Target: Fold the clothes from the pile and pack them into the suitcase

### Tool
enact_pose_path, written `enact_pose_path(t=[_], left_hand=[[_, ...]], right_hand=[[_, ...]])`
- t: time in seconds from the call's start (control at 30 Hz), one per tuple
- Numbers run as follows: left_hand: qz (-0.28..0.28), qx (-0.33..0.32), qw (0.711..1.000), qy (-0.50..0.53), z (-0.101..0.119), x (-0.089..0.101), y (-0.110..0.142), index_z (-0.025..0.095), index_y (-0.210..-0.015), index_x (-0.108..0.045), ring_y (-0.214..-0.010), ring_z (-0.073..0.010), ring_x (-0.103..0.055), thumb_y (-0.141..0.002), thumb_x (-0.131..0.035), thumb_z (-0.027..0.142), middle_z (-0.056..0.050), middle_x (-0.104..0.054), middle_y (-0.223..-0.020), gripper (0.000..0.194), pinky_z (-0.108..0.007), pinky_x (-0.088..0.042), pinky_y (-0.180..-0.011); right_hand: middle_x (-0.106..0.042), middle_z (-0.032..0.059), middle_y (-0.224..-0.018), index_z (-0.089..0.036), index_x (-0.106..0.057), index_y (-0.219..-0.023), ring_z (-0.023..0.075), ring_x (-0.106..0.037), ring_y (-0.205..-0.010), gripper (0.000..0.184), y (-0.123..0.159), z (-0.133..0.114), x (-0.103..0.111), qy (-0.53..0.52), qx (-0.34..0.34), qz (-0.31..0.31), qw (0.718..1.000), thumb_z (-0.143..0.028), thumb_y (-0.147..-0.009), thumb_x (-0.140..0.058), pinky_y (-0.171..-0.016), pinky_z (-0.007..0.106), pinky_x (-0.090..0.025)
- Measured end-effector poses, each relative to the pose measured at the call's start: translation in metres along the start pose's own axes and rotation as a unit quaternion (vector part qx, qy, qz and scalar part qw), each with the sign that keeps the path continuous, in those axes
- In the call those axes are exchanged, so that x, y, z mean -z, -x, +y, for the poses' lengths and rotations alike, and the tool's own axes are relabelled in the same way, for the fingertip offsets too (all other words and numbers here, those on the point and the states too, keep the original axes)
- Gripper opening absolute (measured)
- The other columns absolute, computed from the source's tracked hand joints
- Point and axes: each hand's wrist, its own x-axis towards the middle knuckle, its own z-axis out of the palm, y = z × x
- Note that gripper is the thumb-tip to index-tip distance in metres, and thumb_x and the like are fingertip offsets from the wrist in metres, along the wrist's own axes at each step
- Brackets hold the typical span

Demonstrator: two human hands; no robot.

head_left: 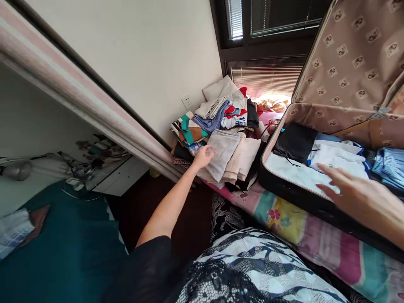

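Note:
My left hand [203, 156] reaches out to a pile of folded clothes on the bed, its fingers resting on the edge of a folded grey cloth [222, 152]. The fingers are apart and flat, not gripping. My right hand [353, 191] hovers open, fingers spread, over the near rim of an open black suitcase [293, 194]. Inside the suitcase lie a white garment [334, 162], a black garment [296, 141] and a blue striped one [389, 166]. Its patterned lid [353, 54] stands upright.
A heap of mixed colourful clothes [217, 113] is piled against the wall behind the folded stack. The bed has a flowered pink sheet [284, 219]. A mirrored wardrobe door [63, 160] runs along the left. A dark window with blinds [265, 25] is behind.

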Motion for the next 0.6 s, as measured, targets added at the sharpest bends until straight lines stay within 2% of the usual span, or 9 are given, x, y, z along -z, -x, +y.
enact_pose_path(t=[0.03, 0.1, 0.17, 0.23, 0.3, 0.4, 0.5, 0.6], left_hand=[[0.012, 0.026, 0.999, -0.044, -0.013, 0.004, 0.006, 0.013, -0.133, -0.072, -0.125, -0.0315, -0.072, -0.095, -0.071, 0.028, -0.02, -0.073, -0.135, 0.042, -0.047, -0.059, -0.113], [0.014, 0.028, 0.993, -0.112, -0.017, -0.003, 0.016, 0.011, -0.137, -0.071, -0.137, -0.0338, -0.066, -0.093, -0.075, 0.032, -0.021, -0.068, -0.142, 0.049, -0.047, -0.05, -0.124], [-0.013, 0.01, 0.988, -0.155, -0.003, -0.022, 0.019, 0.01, -0.148, -0.064, -0.151, -0.0359, -0.056, -0.093, -0.077, 0.036, -0.024, -0.058, -0.157, 0.063, -0.045, -0.042, -0.131], [-0.061, 0.018, 0.98, -0.188, 0.016, -0.042, 0.016, 0.008, -0.163, -0.049, -0.161, -0.0414, -0.042, -0.093, -0.077, 0.038, -0.028, -0.042, -0.171, 0.081, -0.049, -0.036, -0.134], [-0.103, 0.05, 0.969, -0.218, 0.03, -0.055, 0.009, 0.006, -0.171, -0.033, -0.165, -0.0486, -0.034, -0.091, -0.077, 0.035, -0.033, -0.03, -0.176, 0.096, -0.057, -0.036, -0.131], [-0.135, 0.067, 0.959, -0.239, 0.031, -0.056, -0.003, 0.004, -0.174, -0.02, -0.16, -0.052, -0.038, -0.089, -0.075, 0.028, -0.037, -0.032, -0.172, 0.104, -0.058, -0.041, -0.126], [-0.166, 0.054, 0.959, -0.224, 0.019, -0.045, -0.013, 0.006, -0.175, -0.021, -0.153, -0.0474, -0.051, -0.09, -0.07, 0.021, -0.036, -0.038, -0.169, 0.1, -0.053, -0.044, -0.124], [-0.184, 0.037, 0.965, -0.183, 0.01, -0.031, -0.021, 0.008, -0.174, -0.03, -0.151, -0.0434, -0.055, -0.089, -0.067, 0.015, -0.032, -0.045, -0.168, 0.094, -0.049, -0.045, -0.124]], right_hand=[[-0.081, 0.0156, -0.118, -0.023, -0.071, -0.143, 0.0321, -0.08, -0.088, 0.047, -0.01, -0.027, -0.01, -0.03, 0.018, -0.03, 0.999, -0.044, -0.104, -0.055, -0.072, 0.04, -0.065], [-0.082, 0.0144, -0.116, -0.02, -0.07, -0.146, 0.0291, -0.08, -0.085, 0.049, -0.028, -0.077, -0.03, -0.096, 0.026, -0.107, 0.989, -0.039, -0.103, -0.055, -0.076, 0.038, -0.065], [-0.081, 0.0139, -0.122, -0.021, -0.069, -0.149, 0.0266, -0.08, -0.088, 0.051, -0.042, -0.116, -0.048, -0.153, 0.021, -0.167, 0.974, -0.036, -0.102, -0.057, -0.082, 0.035, -0.064], [-0.08, 0.0134, -0.127, -0.024, -0.07, -0.15, 0.0264, -0.08, -0.096, 0.051, -0.051, -0.139, -0.062, -0.187, 0.02, -0.195, 0.963, -0.035, -0.101, -0.06, -0.087, 0.035, -0.063], [-0.08, 0.0129, -0.128, -0.026, -0.07, -0.15, 0.0272, -0.08, -0.1, 0.051, -0.053, -0.149, -0.069, -0.203, 0.019, -0.208, 0.957, -0.035, -0.101, -0.062, -0.089, 0.035, -0.063], [-0.08, 0.0132, -0.128, -0.024, -0.07, -0.15, 0.0278, -0.08, -0.1, 0.05, -0.046, -0.147, -0.071, -0.21, 0.011, -0.23, 0.95, -0.035, -0.102, -0.062, -0.09, 0.037, -0.063], [-0.079, 0.0139, -0.134, -0.022, -0.072, -0.147, 0.0297, -0.081, -0.105, 0.049, -0.036, -0.14, -0.07, -0.214, -0.005, -0.244, 0.946, -0.038, -0.102, -0.061, -0.091, 0.038, -0.063], [-0.079, 0.0138, -0.132, -0.021, -0.074, -0.144, 0.0305, -0.081, -0.107, 0.047, -0.032, -0.137, -0.072, -0.229, -0.015, -0.253, 0.94, -0.039, -0.102, -0.062, -0.092, 0.039, -0.063]])
